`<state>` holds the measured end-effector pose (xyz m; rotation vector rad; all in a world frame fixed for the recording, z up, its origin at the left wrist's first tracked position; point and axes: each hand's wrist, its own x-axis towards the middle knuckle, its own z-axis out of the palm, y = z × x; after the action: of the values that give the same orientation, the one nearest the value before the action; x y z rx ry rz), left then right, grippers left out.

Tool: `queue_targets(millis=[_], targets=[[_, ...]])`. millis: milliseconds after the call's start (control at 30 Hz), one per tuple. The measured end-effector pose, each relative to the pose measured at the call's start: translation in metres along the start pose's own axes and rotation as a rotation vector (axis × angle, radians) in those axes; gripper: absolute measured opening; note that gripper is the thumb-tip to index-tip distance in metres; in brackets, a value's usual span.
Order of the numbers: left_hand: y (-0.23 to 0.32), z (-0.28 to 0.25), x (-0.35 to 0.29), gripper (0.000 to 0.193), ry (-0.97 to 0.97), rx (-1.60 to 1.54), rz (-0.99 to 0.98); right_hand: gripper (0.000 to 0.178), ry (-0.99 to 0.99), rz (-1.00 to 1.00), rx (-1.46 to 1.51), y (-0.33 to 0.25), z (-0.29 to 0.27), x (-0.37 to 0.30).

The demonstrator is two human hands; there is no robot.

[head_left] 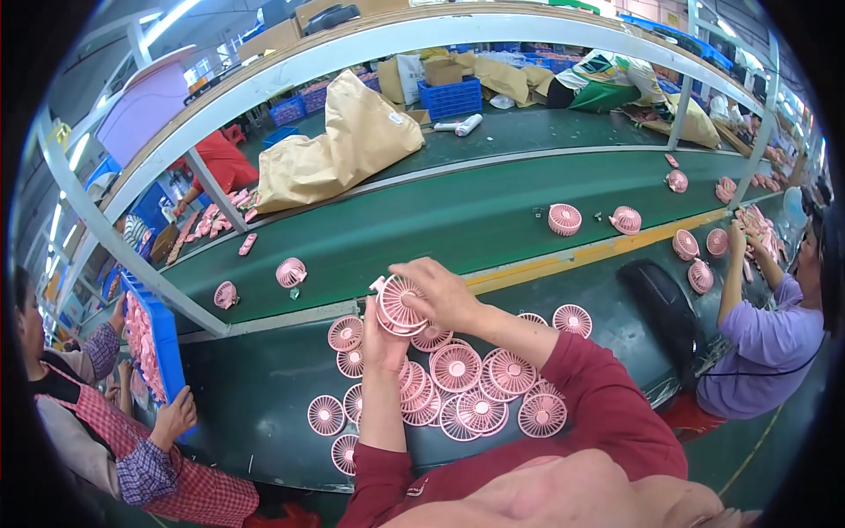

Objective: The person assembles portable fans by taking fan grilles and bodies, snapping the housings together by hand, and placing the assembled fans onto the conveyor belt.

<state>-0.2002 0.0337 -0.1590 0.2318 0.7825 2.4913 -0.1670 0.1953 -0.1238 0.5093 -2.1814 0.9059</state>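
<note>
A pink round fan head [398, 304] with a slatted grille is held up between my two hands. My left hand [385, 345] is closed round it from below. My right hand [444, 292] rests on its upper right side, fingers curled over the grille. A small stub sticks out at its upper left. Under and around my hands, pink round fan grilles [457, 368] lie in an overlapping heap on the dark green worktop [238, 396]. A few single grilles [326, 415] lie to the left of the heap.
Beyond the worktop runs a green conveyor belt [422, 233] carrying pink fan heads [564, 219]. A brown paper sack [339, 145] stands behind it. On the left a person holds a blue crate [151, 339] of pink parts. A black bag [660, 304] lies towards a co-worker [761, 343] at right.
</note>
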Motion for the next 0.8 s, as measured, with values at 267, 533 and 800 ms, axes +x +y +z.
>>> queue_targets(millis=[267, 533, 800], targets=[[0.011, 0.022, -0.011, 0.052, 0.049, 0.021, 0.035, 0.090, -0.235, -0.192, -0.004, -0.019, 0.002, -0.001], [-0.013, 0.047, -0.028, 0.043, 0.310, 0.508, 0.750, 0.078, -0.212, 0.187, 0.580, -0.028, 0.050, -0.009], [-0.008, 0.016, -0.012, 0.040, 0.296, 0.769, 0.689, 0.052, -0.253, 0.333, 0.698, -0.007, 0.067, -0.005]])
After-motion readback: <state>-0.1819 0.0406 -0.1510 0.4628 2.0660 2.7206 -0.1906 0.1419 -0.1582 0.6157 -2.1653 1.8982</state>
